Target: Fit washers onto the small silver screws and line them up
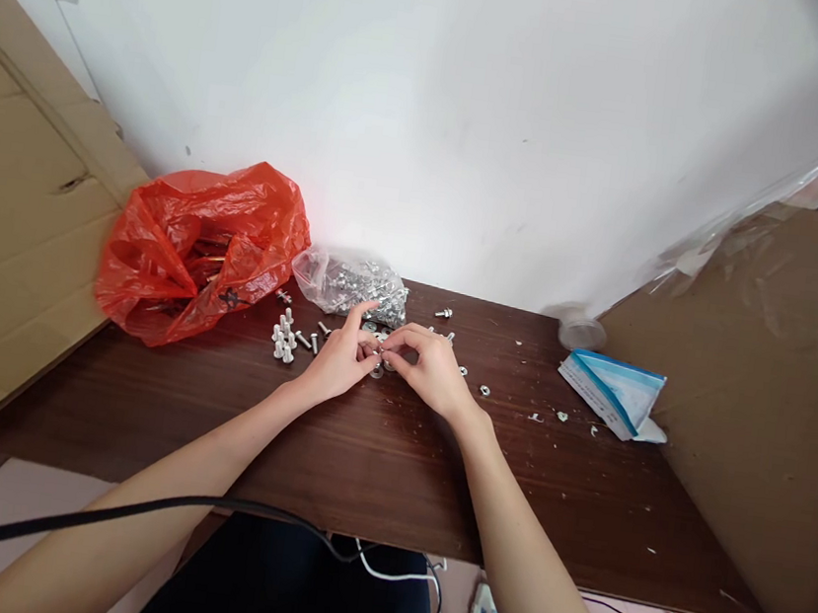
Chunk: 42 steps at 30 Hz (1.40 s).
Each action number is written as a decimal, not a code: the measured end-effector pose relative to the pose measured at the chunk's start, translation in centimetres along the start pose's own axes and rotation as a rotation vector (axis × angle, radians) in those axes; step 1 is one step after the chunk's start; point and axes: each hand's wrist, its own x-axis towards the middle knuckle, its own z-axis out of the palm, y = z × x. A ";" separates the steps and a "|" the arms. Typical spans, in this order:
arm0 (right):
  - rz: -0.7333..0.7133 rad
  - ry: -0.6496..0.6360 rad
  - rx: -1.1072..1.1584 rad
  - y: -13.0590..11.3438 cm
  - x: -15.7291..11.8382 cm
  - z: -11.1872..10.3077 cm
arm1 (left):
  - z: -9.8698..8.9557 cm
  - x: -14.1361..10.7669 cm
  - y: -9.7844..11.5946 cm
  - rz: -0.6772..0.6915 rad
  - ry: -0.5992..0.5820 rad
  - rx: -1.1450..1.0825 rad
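Hands (433, 369), small metal piece (381, 350) between

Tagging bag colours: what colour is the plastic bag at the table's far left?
Red and translucent; the plastic bag shows best in the head view.

Left hand (344, 358), right hand (435, 367) pinch tiny metal part (380, 351); clear bag (352, 285) at back edge of table (373, 481), red bag (270, 220) at back-left corner.

both arms (210, 466) reach forward; bent fingers (409, 337) pinch close together.
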 end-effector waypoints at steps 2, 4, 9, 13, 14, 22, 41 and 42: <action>-0.012 0.002 -0.012 0.1 0.0 0.0 | 0.0 0.0 0.0 -0.002 -0.008 -0.002; -0.021 0.000 -0.015 0.1 0.0 0.0 | 0.0 0.0 0.0 -0.006 -0.017 -0.003; -0.023 0.002 -0.039 0.3 0.0 0.2 | 0.0 0.0 0.0 -0.013 -0.024 0.002; -0.017 0.010 -0.062 0.3 0.0 0.3 | 0.0 0.0 -0.1 0.010 -0.018 0.009; -0.018 0.009 -0.063 0.3 -0.1 0.4 | 0.0 0.0 -0.1 0.011 -0.015 0.007; -0.019 -0.006 -0.054 -0.2 0.0 0.2 | -0.1 -0.1 0.2 -0.014 -0.026 0.026; 0.039 0.063 -0.124 0.4 -0.1 0.9 | 0.1 -0.1 0.1 0.013 -0.016 0.078; 0.041 0.064 -0.120 0.4 -0.1 0.9 | 0.1 -0.1 0.0 0.018 -0.016 0.081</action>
